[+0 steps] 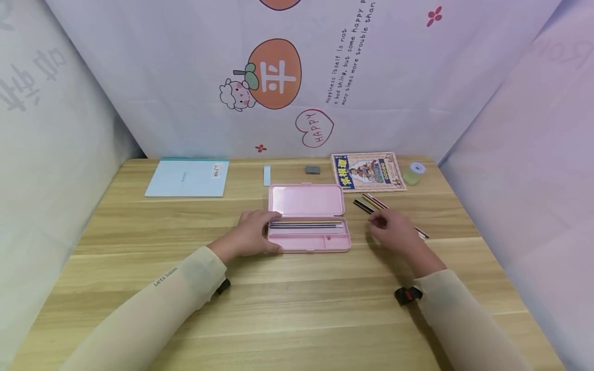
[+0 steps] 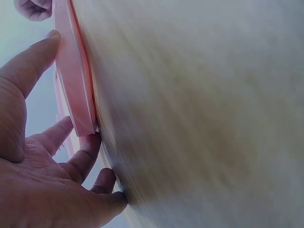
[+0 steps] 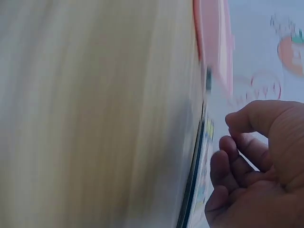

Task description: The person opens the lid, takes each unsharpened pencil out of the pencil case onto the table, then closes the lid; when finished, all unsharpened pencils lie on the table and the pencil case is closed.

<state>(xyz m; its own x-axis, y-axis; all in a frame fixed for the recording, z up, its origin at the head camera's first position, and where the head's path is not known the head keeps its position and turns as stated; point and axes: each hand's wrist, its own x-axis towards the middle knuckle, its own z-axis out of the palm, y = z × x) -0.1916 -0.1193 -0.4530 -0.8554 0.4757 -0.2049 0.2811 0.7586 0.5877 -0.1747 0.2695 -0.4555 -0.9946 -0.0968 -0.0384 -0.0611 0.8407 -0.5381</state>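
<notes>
From the head camera, the left hand [image 1: 252, 234] rests with loose fingers on the left end of the open pink pencil case [image 1: 308, 219] mid-table; the right hand [image 1: 394, 231] hovers over loose pencils [image 1: 371, 204], fingers curled, holding nothing. A nudge could slide the smooth plastic case.

At the left wrist, fingers [image 2: 85, 154] touch its rounded edge.

At the right wrist, blurred; curled fingers [image 3: 237, 161] hold nothing.

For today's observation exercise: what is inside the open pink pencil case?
In the pink pencil case, several dark pencils lie lengthwise in the long upper compartment. The lower compartments look nearly bare. The left hand rests on the case's left end, covering whatever lies there.
</notes>
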